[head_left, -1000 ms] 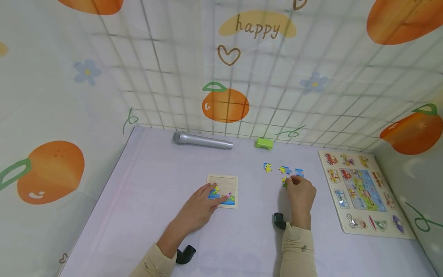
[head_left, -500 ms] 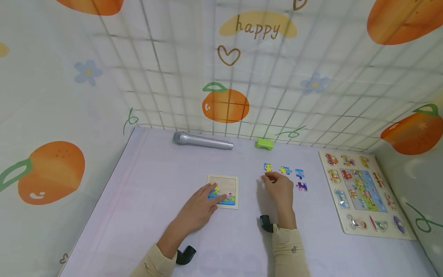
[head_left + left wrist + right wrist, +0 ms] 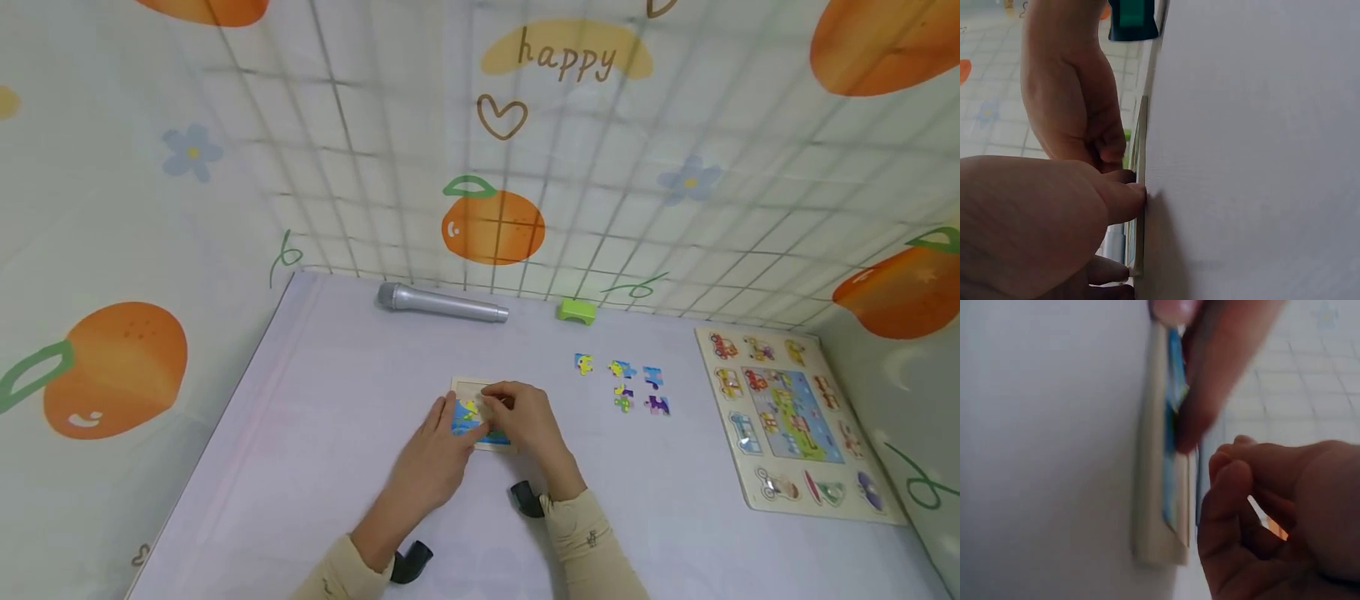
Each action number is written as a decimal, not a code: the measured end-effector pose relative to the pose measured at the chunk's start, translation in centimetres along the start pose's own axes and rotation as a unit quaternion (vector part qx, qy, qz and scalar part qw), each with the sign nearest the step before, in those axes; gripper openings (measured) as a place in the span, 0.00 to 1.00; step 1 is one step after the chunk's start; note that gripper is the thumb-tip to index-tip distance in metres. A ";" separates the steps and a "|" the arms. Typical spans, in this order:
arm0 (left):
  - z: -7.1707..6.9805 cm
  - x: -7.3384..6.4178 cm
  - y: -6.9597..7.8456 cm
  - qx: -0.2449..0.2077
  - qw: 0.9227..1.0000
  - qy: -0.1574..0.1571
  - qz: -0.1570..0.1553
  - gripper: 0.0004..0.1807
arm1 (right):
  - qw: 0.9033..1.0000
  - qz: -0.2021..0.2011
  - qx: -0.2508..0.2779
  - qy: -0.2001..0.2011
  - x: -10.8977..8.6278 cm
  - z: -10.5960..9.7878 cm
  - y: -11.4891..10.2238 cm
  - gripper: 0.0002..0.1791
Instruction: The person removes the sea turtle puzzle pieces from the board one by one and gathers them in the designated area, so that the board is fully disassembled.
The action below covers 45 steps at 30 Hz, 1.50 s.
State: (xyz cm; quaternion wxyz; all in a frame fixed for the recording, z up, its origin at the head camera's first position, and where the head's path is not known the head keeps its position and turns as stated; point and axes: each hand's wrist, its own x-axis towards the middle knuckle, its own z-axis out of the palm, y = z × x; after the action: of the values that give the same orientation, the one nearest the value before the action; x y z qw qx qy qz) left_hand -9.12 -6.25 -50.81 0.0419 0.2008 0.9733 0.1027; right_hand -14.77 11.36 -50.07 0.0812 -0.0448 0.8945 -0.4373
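Note:
A small wooden puzzle tray with blue and yellow pieces along its lower and left parts lies on the table. My left hand rests on its left side and lower part, fingers fairly straight and thumb spread inward; the left wrist view shows the thumb at the tray's edge. Over the tray's right half, my right hand has thumb and fingertips pinched together. It seems to hold a puzzle piece, hidden by the fingers. In the right wrist view that pinch is just above the tray surface.
Several loose puzzle pieces lie to the right of the tray. Behind are a silver microphone and a green arch block. A large picture puzzle board lies at the right, and a grid-backed cloth wall rises behind the table.
My right hand has moved left from the loose pieces to over the tray, uncovering the pieces beneath it. My left fingers have shifted to the tray's left rim, and its thumb has drawn back slightly.

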 end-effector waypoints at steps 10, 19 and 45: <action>-0.2 -0.1 -0.1 0.021 1.000 0.021 0.010 0.21 | 0.999 -0.012 -0.035 -0.040 0.6 1.1 -0.3 0.11; 0.4 -0.1 -0.6 0.007 0.998 0.049 0.026 0.21 | 0.998 -0.009 -0.048 -0.037 0.6 1.4 -0.2 0.11; 0.2 -0.3 -2.6 -0.033 0.997 0.033 0.061 0.20 | 1.000 -0.005 -0.007 -0.008 0.3 1.8 -0.4 0.03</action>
State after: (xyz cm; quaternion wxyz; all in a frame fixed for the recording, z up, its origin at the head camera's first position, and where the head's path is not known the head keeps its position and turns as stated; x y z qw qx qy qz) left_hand -9.77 -8.64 -51.56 0.0100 0.2551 0.9562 0.1434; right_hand -14.73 9.72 -50.89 0.0859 -0.0540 0.8967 -0.4309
